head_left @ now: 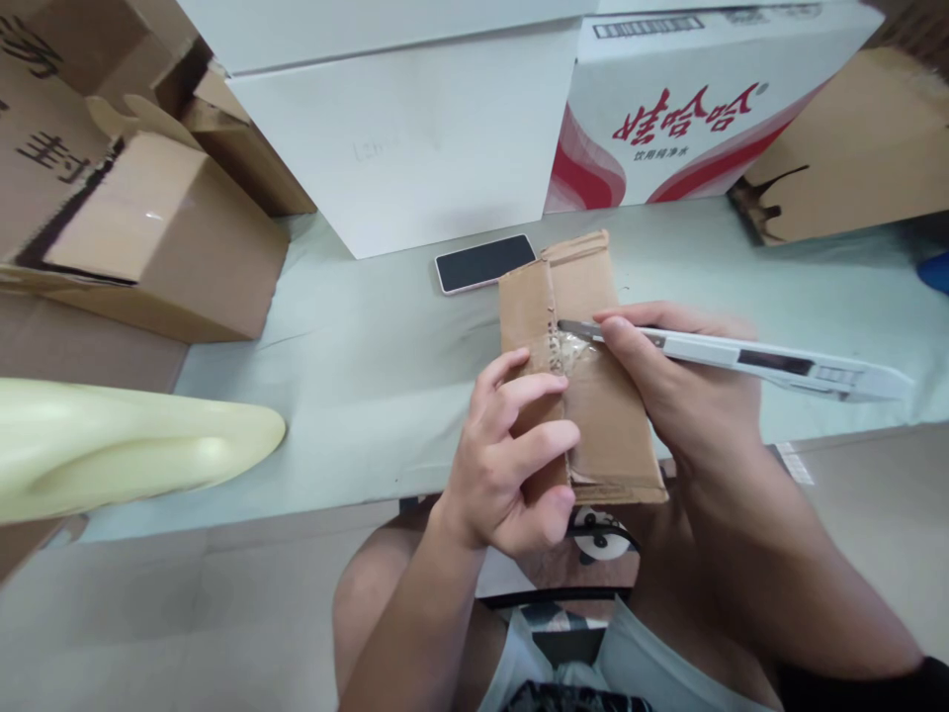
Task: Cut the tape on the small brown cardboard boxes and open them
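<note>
A flat brown cardboard box [615, 415] lies at the table's front edge, its near end reaching over my lap. A seam with ragged holes and a patch of clear tape runs down its top face. My left hand [511, 455] holds the box from the left, fingers bent across the seam and thumb near the lower end. In my right hand [682, 376] is a white utility knife [778, 361], gripped near its front. Its dark blade tip meets the seam just above the tape.
Behind the box lies a phone [485, 263]. White cartons [415, 148] and a red-and-white carton [667, 129] line the back. Brown boxes stand left [200, 237] and right [860, 148]. A smooth pale yellow object [140, 450] juts in from the left over the cloth-covered table [356, 396].
</note>
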Available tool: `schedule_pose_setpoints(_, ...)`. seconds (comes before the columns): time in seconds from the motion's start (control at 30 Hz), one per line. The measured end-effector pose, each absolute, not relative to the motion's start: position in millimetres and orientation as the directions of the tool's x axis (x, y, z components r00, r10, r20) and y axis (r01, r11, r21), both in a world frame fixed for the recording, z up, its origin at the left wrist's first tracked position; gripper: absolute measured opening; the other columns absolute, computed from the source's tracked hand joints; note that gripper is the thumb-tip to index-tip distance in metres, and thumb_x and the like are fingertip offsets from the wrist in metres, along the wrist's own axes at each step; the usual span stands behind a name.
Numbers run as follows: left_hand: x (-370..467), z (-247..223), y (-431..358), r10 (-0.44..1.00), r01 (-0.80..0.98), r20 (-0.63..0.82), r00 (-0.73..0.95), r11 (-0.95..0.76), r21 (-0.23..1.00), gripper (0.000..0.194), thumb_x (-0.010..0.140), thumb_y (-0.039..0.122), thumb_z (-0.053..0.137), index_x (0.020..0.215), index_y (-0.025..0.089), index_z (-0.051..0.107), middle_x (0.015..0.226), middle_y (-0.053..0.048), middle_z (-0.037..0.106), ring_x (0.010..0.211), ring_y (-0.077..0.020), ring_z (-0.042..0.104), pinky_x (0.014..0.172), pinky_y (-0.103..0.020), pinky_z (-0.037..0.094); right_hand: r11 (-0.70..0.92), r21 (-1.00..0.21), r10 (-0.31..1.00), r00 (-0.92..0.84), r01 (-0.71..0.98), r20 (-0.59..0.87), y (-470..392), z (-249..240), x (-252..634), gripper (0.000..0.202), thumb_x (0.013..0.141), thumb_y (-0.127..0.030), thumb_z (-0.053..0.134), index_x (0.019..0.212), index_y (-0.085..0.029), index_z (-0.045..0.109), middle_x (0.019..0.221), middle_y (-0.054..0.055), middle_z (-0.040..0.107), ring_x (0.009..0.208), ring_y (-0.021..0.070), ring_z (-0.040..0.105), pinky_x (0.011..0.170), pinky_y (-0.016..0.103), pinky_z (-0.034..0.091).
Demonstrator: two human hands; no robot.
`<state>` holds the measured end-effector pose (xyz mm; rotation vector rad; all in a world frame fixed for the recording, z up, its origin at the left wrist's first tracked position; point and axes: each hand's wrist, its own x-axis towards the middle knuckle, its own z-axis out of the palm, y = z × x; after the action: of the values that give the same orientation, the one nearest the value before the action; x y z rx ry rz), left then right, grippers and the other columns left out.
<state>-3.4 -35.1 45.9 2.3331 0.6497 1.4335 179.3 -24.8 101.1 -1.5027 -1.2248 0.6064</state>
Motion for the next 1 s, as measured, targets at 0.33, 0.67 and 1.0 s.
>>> schedule_pose_setpoints(0.33,1,47,-36,0.534,0.174,0.745,0.400,-0.842,0.511,0.033,0.100,0.050,0.043,0.107,0.023,0.061,0.125,-0.013,0.064,0.118,-0.0295,0.066,0.120,-0.064,0.046,-0.051,-0.960,0.859,0.502,0.276,0.099,-27,87,187,0.028,0.084,-0.054,0.082,0.088,-0.027,0.081,0.084,0.002,0.080,0.077,0.0209,0.074,0.063,0.032,0.056)
schedule_pose_setpoints(0.67,3,49,-37,0.527,0.175,0.746,0.407,-0.846,0.503,0.033,0.099,0.049,0.043,0.106,0.023,0.061,0.126,-0.013,0.064,0.118,-0.0282,0.067,0.121,-0.061,0.045,-0.076,-0.985,0.805,0.592,0.158,0.032,-28,90,182,0.033,0.079,-0.057,0.085,0.082,-0.025,0.080,0.078,0.002,0.076,0.071,0.0195,0.070,0.062,0.034,0.056)
schedule_pose_setpoints(1.0,2,45,-39,0.522,0.143,0.729,0.442,-0.843,0.518,0.028,0.096,0.045,0.047,0.104,0.022,0.061,0.124,-0.013,0.066,0.115,-0.0273,0.069,0.121,-0.060,0.046,0.030,-0.912,0.910,0.366,0.410,0.194,-25,104,191,0.020,0.079,-0.039,0.089,0.068,-0.026,0.078,0.069,0.001,0.076,0.068,0.0205,0.072,0.068,0.034,0.057)
